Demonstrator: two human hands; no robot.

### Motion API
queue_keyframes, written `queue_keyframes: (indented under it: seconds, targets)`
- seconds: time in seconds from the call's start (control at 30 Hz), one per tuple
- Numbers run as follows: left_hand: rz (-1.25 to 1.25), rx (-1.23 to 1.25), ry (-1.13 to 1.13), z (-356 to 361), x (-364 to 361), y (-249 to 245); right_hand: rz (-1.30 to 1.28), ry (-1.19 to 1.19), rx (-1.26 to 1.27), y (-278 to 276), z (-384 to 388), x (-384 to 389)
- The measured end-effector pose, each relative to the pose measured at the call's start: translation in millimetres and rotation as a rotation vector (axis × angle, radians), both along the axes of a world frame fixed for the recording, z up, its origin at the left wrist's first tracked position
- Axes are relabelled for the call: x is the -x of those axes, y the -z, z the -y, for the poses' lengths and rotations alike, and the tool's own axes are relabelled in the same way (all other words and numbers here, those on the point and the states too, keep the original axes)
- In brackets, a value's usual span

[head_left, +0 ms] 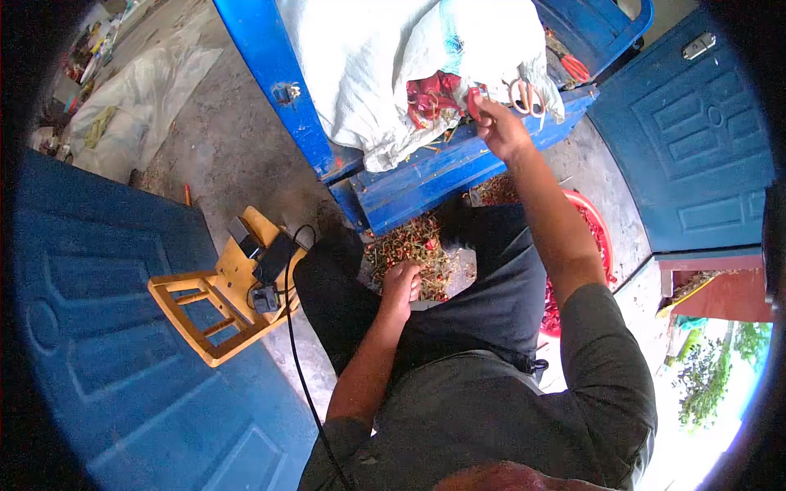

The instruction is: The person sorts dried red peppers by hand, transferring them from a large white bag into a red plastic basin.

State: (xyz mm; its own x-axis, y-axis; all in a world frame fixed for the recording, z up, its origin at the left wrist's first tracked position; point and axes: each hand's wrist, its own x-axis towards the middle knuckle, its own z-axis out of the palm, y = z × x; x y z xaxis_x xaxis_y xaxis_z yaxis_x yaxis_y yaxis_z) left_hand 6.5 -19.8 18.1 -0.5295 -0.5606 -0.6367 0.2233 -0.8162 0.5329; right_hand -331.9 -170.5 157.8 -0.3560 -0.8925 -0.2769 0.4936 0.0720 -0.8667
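Observation:
My right hand (501, 129) is at the mouth of a white woven sack (352, 74), its fingers pinched on a red chili pepper (474, 104). More red chili peppers (432, 96) show in the sack's opening, just left of that hand. Beside it lies a pair of scissors (526, 96) with pale orange handles. My left hand (401, 286) is low between my legs, above a heap of chili stems and scraps (417, 254). Its fingers are curled closed, and whatever they may hold is hidden.
The sack rests on a blue metal cart (442, 182), where red-handled scissors (575, 67) also lie. A red basin (604, 237) of chilies stands right of my leg. On the left is a wooden chair (209, 295) with devices and a black cable (293, 344).

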Motion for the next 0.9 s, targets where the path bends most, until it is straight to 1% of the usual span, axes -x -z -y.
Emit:
queue_keyframes:
  seconds: [0.03,0.1,0.13,0.17,0.23,0.3,0.37,0.4,0.43,0.5,0.57,0.63,0.7,0.73,0.77,0.83,0.87,0.9]
  targets:
    - [0.001,-0.004,0.004,-0.3,-0.6,0.1,0.003,0.002,0.000,-3.7,-8.0,-5.8]
    - [0.011,-0.003,0.013,-1.4,-0.3,0.5,0.000,-0.211,-0.051,-10.8,-24.6,-12.4]
    - [0.016,0.001,0.016,-1.1,0.9,0.7,0.038,-0.249,-0.091,-0.9,-30.2,-9.2]
    - [0.019,0.000,0.023,-1.1,1.9,0.6,0.040,-0.241,-0.092,0.9,-35.4,-6.6]
    - [0.023,0.004,0.013,-1.7,3.5,1.4,0.026,-0.371,-0.043,-7.5,-48.8,-13.4]
    - [0.029,0.009,0.015,-1.5,4.2,2.7,-0.023,-0.347,-0.036,-13.7,-60.6,-26.2]
    - [0.039,0.010,0.014,-2.0,3.4,2.3,-0.112,-0.275,-0.104,-14.3,-74.3,-38.9]
    - [0.033,0.030,0.013,-2.0,2.5,-0.2,-0.205,-0.305,-0.139,0.4,-83.3,-38.4]
    - [0.027,0.052,0.011,-1.6,1.3,-0.6,-0.199,-0.307,-0.139,7.5,-93.7,-46.3]
    - [0.058,0.040,0.022,-1.2,0.9,-2.1,-0.504,-0.466,-0.218,21.1,-124.1,-66.4]
    - [0.086,0.030,0.031,1.2,2.5,-4.7,-0.522,-0.596,-0.120,60.9,-151.3,-85.6]
    - [0.127,0.007,0.071,3.4,2.7,-10.2,-0.388,-0.670,-0.130,102.2,-176.0,-108.7]
    - [0.100,0.024,0.038,0.0,3.2,-6.9,-0.376,-0.742,-0.227,88.3,-189.6,-133.7]
    - [0.066,0.038,0.006,-2.2,3.9,-3.5,-0.477,-0.771,-0.157,100.2,-197.4,-141.6]
    - [0.069,0.044,0.006,-3.7,4.6,-0.4,-0.357,-0.749,0.028,114.6,-204.7,-153.0]
    - [0.106,0.063,-0.056,-5.7,5.0,9.2,-0.553,-0.750,0.028,91.1,-209.9,-169.8]
    - [0.133,0.031,-0.073,-3.6,4.5,14.1,-0.488,-0.711,0.017,101.1,-214.2,-175.6]
    - [0.161,-0.002,-0.090,0.4,1.8,19.2,-0.422,-0.670,0.006,125.6,-218.8,-181.3]
